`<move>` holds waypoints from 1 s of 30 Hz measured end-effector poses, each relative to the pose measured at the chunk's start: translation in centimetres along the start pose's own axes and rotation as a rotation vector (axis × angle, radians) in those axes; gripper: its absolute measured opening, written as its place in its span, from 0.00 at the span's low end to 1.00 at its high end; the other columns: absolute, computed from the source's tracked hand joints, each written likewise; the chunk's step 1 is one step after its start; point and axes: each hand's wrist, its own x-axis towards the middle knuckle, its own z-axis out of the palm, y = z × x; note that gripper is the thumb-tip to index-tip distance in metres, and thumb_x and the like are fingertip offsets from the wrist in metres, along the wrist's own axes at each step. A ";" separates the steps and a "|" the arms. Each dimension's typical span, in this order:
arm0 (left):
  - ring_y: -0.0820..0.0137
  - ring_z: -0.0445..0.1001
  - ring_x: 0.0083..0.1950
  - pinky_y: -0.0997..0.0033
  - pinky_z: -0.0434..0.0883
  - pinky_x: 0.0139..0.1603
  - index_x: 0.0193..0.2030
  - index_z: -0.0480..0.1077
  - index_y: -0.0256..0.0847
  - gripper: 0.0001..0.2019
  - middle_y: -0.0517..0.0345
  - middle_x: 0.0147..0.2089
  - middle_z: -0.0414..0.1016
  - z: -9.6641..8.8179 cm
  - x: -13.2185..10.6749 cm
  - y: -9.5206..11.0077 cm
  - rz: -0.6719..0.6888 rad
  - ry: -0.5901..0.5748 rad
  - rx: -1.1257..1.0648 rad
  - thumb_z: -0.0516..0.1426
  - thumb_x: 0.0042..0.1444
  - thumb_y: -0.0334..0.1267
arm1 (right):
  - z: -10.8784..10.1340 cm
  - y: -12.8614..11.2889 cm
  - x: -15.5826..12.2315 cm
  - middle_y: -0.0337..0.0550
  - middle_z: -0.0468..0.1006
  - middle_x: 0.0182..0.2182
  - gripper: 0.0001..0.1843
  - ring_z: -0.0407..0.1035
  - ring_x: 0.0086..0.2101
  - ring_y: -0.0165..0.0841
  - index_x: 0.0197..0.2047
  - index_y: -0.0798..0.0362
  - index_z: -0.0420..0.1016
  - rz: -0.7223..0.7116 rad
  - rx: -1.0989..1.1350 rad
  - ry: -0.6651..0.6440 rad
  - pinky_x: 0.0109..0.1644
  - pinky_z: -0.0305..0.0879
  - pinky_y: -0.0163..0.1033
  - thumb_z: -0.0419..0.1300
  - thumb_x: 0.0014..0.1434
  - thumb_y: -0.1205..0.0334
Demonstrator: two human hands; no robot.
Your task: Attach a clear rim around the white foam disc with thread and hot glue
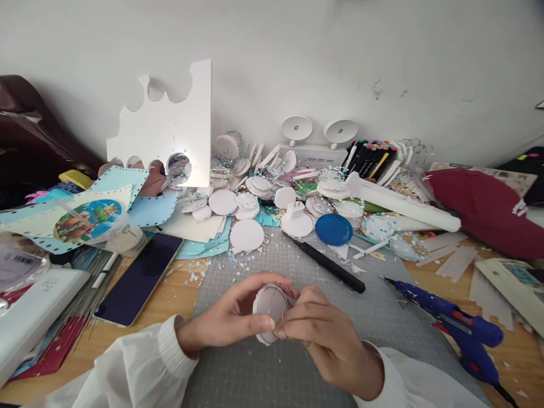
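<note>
My left hand (232, 317) grips a small white round disc (271, 309) over the grey cutting mat (297, 266), thumb and fingers curled round its rim. My right hand (327, 334) meets it from the right, its fingers pinched at the disc's edge, where a thin strip or wire seems to run round the rim. Both wrists wear white sleeves. A black craft knife (329, 265) lies on the mat just beyond my hands.
A blue glue gun (454, 323) lies at the right. A dark phone (140, 277) rests at the left. Several white discs (246, 235) and a blue lid (334, 229) crowd the back, with markers (369, 158), a white foam board (170, 127) and a red cap (480, 209).
</note>
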 end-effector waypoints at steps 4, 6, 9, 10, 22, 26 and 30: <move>0.62 0.71 0.56 0.62 0.68 0.58 0.61 0.67 0.48 0.24 0.49 0.55 0.72 0.0 0.0 -0.1 0.014 -0.009 -0.002 0.62 0.58 0.44 | -0.1 -0.1 0.0 0.42 0.80 0.35 0.14 0.65 0.34 0.33 0.48 0.51 0.72 0.011 -0.009 -0.006 0.40 0.63 0.42 0.50 0.66 0.75; 0.62 0.71 0.56 0.61 0.67 0.58 0.61 0.68 0.48 0.24 0.49 0.55 0.73 -0.1 0.0 -0.2 0.019 -0.013 -0.006 0.62 0.57 0.44 | -0.1 -0.2 0.0 0.42 0.80 0.35 0.14 0.65 0.34 0.33 0.47 0.50 0.71 0.011 -0.019 -0.008 0.39 0.63 0.42 0.49 0.66 0.75; 0.61 0.72 0.56 0.60 0.67 0.58 0.60 0.68 0.47 0.25 0.49 0.55 0.73 -0.1 0.0 -0.3 0.009 -0.010 -0.021 0.64 0.56 0.43 | -0.1 -0.2 0.0 0.42 0.80 0.35 0.14 0.65 0.34 0.33 0.46 0.50 0.71 0.009 -0.036 -0.008 0.40 0.63 0.42 0.50 0.65 0.76; 0.61 0.72 0.55 0.60 0.68 0.57 0.59 0.69 0.47 0.25 0.49 0.55 0.73 -0.1 0.1 -0.3 0.000 -0.005 -0.032 0.65 0.55 0.42 | 0.0 -0.2 0.0 0.42 0.80 0.34 0.14 0.65 0.34 0.33 0.46 0.51 0.71 0.012 -0.041 -0.008 0.40 0.63 0.41 0.50 0.65 0.76; 0.64 0.74 0.53 0.65 0.68 0.53 0.56 0.71 0.49 0.31 0.52 0.55 0.75 -0.5 0.3 -0.7 -0.019 0.091 -0.125 0.72 0.43 0.38 | 0.4 -0.3 -0.1 0.44 0.78 0.35 0.09 0.68 0.36 0.34 0.47 0.53 0.70 0.081 0.013 0.060 0.42 0.67 0.42 0.56 0.63 0.70; 0.64 0.74 0.53 0.65 0.69 0.52 0.55 0.71 0.48 0.29 0.51 0.57 0.74 -0.5 0.4 -0.6 -0.025 0.121 -0.132 0.71 0.44 0.38 | 0.6 -0.1 -0.4 0.42 0.77 0.36 0.15 0.68 0.36 0.34 0.52 0.50 0.68 0.141 -0.004 0.093 0.40 0.68 0.40 0.60 0.61 0.67; 0.63 0.74 0.53 0.63 0.70 0.53 0.56 0.70 0.48 0.30 0.51 0.57 0.73 -0.6 0.2 -1.0 -0.019 0.114 -0.129 0.71 0.45 0.38 | 0.7 0.1 -0.5 0.42 0.77 0.37 0.19 0.69 0.37 0.35 0.54 0.48 0.67 0.138 -0.013 0.136 0.41 0.69 0.40 0.62 0.60 0.68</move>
